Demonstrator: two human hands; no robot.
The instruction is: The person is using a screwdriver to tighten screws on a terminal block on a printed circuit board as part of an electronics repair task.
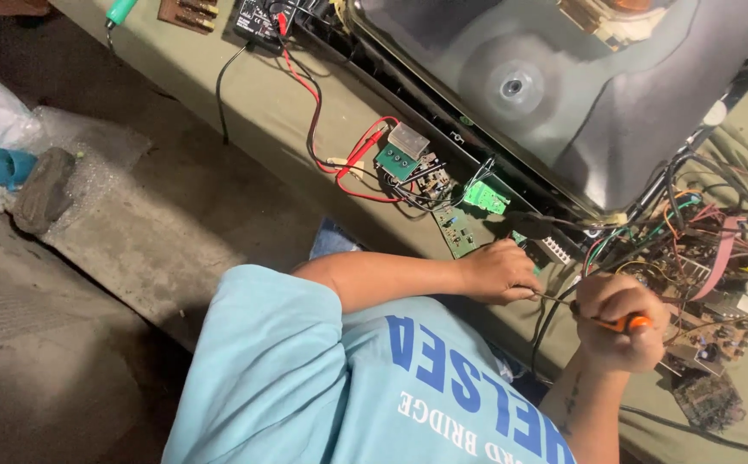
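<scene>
Olive-green bench (262,112), running slantwise from the upper left to the lower right corner. Along the far edge: a big dark picture tube (563,94) lying face down, a teal-handled tool (119,11), a brown board (187,12) and a black module (262,17) with red and black leads (314,112). Toward the near edge, small green circuit boards (456,225); at the right end, a wire-tangled main board (701,266).

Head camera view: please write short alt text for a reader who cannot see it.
A person's right hand holds an orange-handled screwdriver, its tip meeting the left hand at the edge of an opened old television lying on a green table. Small circuit boards and tangled wires lie around.
</scene>
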